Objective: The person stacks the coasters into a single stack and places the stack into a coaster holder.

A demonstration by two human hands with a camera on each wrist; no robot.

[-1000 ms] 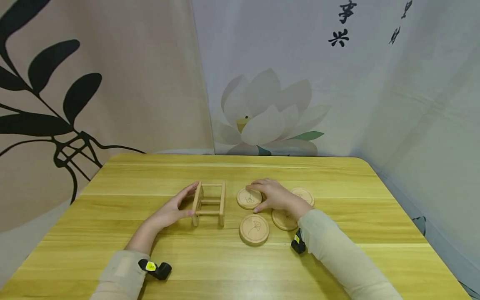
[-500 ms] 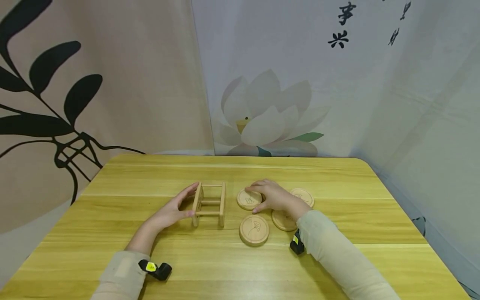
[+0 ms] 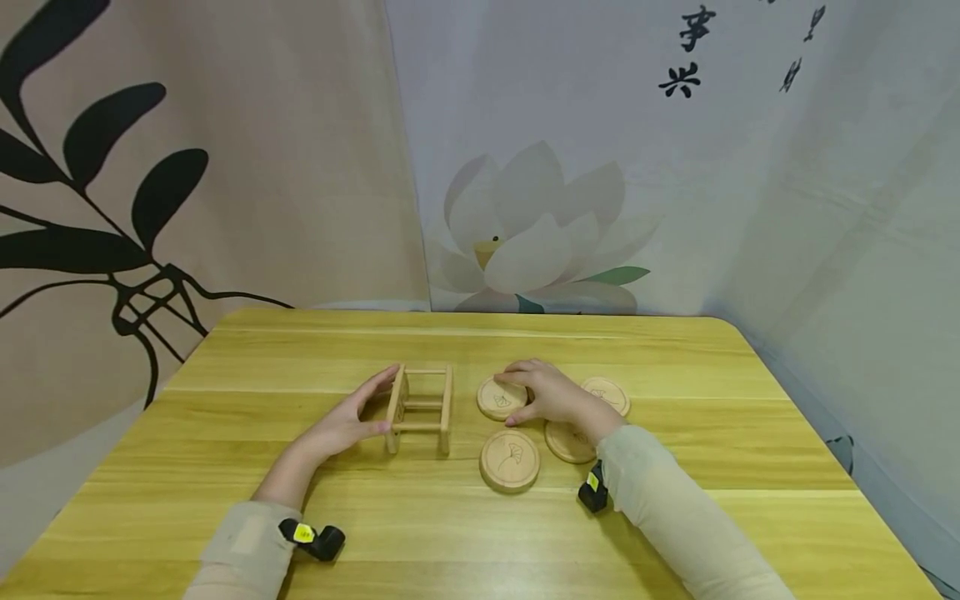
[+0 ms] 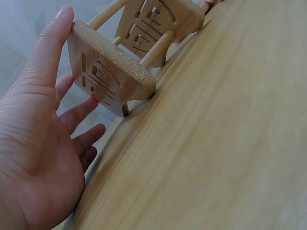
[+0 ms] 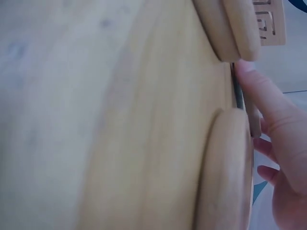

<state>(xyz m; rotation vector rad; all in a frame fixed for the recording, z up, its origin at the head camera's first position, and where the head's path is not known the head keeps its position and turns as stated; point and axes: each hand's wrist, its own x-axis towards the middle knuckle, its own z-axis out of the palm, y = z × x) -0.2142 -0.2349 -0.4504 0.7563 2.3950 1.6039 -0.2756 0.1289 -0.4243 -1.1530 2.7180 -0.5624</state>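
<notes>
A small wooden rack with round crossbars and cut-out side panels stands left of centre on the table. My left hand holds it by its left panel, thumb near one edge and fingertips against the outer face. To the right lie round wooden coasters with engraved leaf designs. My right hand spans the back-left coaster, thumb at its near side and fingers at its far side. Nearer stands a stack of two coasters. Two other coasters, a middle one and a back one, are partly covered by the right hand and wrist.
The wooden table ends at a rounded far edge. Behind it hang cloth backdrops, one with a printed lotus and one with dark leaves. In the right wrist view a coaster sits close below the thumb.
Both hands stay almost where they were, at the rack and at the back-left coaster. Everything in the head view has shifted very slightly.
</notes>
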